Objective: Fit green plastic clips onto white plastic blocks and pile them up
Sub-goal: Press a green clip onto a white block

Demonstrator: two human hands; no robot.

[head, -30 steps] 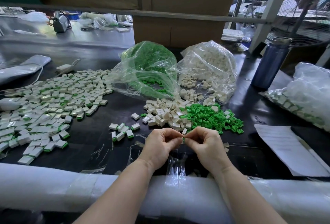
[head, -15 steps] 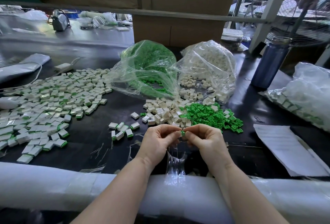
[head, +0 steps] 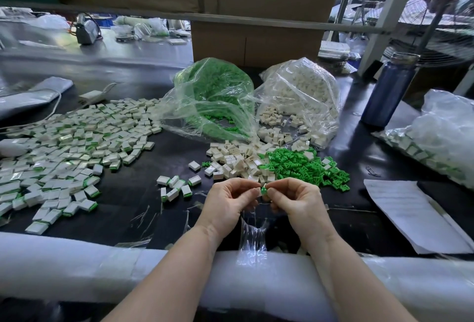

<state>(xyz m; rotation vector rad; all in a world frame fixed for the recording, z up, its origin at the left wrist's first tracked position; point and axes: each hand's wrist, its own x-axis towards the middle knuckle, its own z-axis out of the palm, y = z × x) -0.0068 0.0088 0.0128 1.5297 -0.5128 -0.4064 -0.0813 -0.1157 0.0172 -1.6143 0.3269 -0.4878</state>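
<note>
Head view: the left hand (head: 228,206) and right hand (head: 295,203) met fingertip to fingertip above the glossy black table (head: 123,219), pinching between them a small white block (head: 259,191) with a green clip (head: 264,190) at its end. Behind lay loose rectangular white blocks (head: 236,160) and angular green clips (head: 302,167); the finished pile (head: 66,147) spread left. Compared with half a second earlier, the hands sat at much the same spot, with more of the clip showing.
</note>
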